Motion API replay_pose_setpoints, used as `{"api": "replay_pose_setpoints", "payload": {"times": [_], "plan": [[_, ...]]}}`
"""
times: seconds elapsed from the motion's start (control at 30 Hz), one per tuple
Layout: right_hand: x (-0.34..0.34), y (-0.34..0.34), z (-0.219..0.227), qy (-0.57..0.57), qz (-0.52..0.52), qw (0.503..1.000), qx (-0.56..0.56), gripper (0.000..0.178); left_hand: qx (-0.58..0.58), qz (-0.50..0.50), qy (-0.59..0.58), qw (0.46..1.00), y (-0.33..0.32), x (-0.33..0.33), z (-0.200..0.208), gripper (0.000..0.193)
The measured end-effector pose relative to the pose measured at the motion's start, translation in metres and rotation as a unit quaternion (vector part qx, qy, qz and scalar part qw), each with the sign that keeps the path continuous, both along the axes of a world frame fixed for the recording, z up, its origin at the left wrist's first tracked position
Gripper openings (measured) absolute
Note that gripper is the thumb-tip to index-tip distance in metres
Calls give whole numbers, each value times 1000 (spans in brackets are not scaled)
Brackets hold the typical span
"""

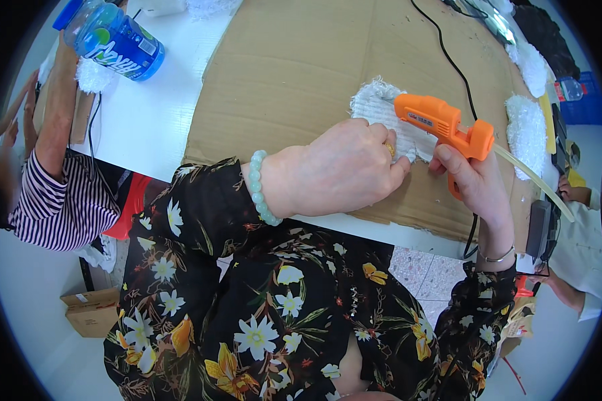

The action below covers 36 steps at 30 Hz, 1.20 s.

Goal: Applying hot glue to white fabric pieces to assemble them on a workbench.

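My right hand [476, 179] is wrapped round an orange hot glue gun [431, 115], its nozzle end toward the left. A pale glue stick [532, 175] sticks out of the gun's back end. Just under the nozzle lies a white ribbed fabric piece [376, 101] with frayed edges. My left hand [334, 167] is closed at the near edge of that fabric, thumb and fingers pinched together. The fingertips partly hide what they grip. A green bead bracelet is on the left wrist.
Brown cardboard [281, 80] covers the table. A black cable [451, 57] runs across it toward the gun. White fluffy pieces [526, 130] lie along the right edge. A blue-capped plastic bottle [117, 47] stands at the far left. People sit at both sides.
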State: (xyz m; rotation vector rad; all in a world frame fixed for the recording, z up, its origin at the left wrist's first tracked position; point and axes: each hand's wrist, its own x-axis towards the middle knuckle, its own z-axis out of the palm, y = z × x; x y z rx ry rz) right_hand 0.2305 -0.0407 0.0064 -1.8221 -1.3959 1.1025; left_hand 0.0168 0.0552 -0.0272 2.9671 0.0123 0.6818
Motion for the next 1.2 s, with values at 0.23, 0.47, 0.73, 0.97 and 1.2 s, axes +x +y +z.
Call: {"api": "replay_pose_setpoints", "payload": {"times": [0.23,0.47,0.73,0.97,1.2], "plan": [[-7,5,0,-35,24,999,1,27,-11,1,-12,1000,1,0,-2,13],[-4,3,0,-60,31,998,13,30,12,12,46,999,0,-1,-1,26],[2,1,2,-77,15,997,23,29,14,13,42,999,1,-2,-2,24],[0,-1,12,-87,1,996,28,33,-6,4,14,1000,1,-1,3,10],[-3,0,10,-99,-7,995,29,33,-13,3,12,1000,2,2,2,10]]}}
